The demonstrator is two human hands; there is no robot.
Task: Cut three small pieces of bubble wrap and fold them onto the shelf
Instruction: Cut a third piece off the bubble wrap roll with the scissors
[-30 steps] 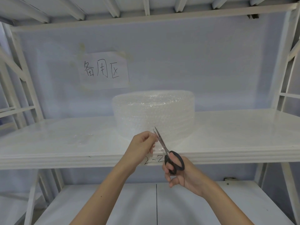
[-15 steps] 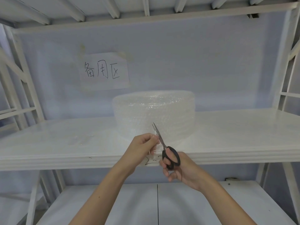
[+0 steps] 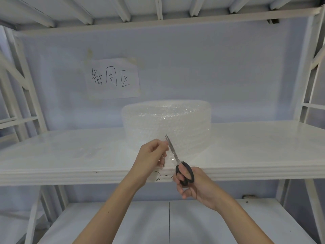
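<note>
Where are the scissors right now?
Head view, centre: scissors in the right hand, blades up beside the left hand, before the bubble wrap roll.

I see both arms reaching forward — left hand (image 3: 152, 155) pinched closed, right hand (image 3: 194, 184) fingers curled, just right of it.

On the pale blue back wall (image 3: 228, 71) we see a white paper sign with three handwritten black characters (image 3: 112, 78), held by yellowed tape at its upper corners. Above the sign we find white slatted metal beams (image 3: 159, 7) crossing overhead. Far right of the sign, high up, we make out a small dark bracket (image 3: 273, 21), though it is too small to identify. Well below the sign lies a white lower board with a dark seam (image 3: 169, 224).
</note>
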